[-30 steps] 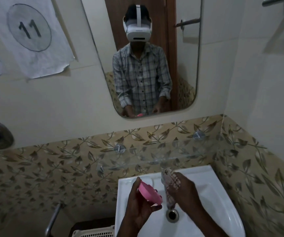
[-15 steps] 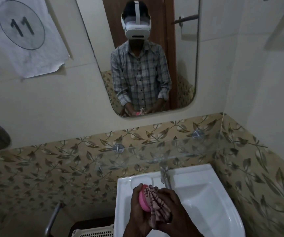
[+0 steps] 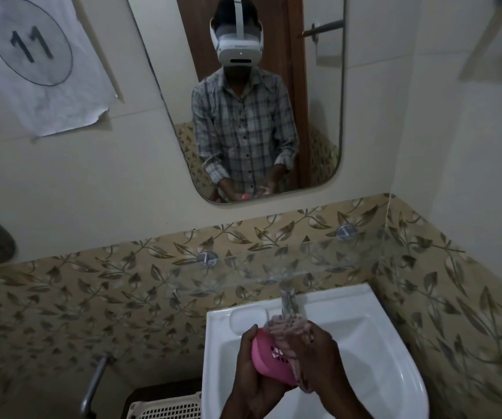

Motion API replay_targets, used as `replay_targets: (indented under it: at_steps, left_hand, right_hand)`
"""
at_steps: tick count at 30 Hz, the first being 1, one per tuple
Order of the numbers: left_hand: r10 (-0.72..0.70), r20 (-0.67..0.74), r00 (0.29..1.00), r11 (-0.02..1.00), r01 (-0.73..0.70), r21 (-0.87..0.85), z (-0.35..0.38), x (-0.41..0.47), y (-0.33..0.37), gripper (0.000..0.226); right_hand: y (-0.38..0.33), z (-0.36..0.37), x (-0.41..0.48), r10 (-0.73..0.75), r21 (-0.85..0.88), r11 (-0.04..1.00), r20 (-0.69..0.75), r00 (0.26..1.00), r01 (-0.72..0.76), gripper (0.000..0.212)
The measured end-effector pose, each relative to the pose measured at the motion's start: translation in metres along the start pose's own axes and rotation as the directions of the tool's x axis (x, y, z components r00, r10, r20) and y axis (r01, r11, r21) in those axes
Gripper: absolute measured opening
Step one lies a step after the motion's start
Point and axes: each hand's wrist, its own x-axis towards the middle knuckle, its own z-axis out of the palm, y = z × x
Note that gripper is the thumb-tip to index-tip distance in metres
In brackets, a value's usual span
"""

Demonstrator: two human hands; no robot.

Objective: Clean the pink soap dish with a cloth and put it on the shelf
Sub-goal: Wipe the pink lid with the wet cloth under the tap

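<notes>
My left hand [image 3: 251, 368] grips the pink soap dish [image 3: 269, 362] over the sink [image 3: 395, 367]; my right hand [image 3: 314, 355] clutches the cloth [image 3: 286, 331] against it. Light, rigid plastic, probably slippery wet, so I keep hold by its rim.

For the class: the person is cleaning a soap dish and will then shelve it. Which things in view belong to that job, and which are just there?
Part of the job:
pink slotted plastic soap dish, in left hand
patterned cloth, in right hand
clear glass wall shelf

Just there:
white ceramic basin
chrome tap
wall mirror
paper sheet marked 11
white plastic basket

Head view (near) faces mirror [image 3: 243, 95].
</notes>
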Motion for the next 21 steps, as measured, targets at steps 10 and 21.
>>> replay_targets:
  at_steps: [10, 21]
  left_hand:
    - [-0.048, -0.177, 0.983, 0.998, 0.043, -0.037, -0.001, -0.009, -0.006, 0.062]
    - [-0.020, -0.073, 0.997, 0.989, 0.009, -0.145, 0.019, 0.000, 0.003, 0.051]
  right_hand:
    - [0.009, -0.030, 0.016, 0.448, 0.550, 0.680, 0.212, 0.869, -0.485, 0.028]
    - [0.007, 0.010, -0.021, -0.308, -0.295, 0.867, 0.316, 0.898, 0.401, 0.041]
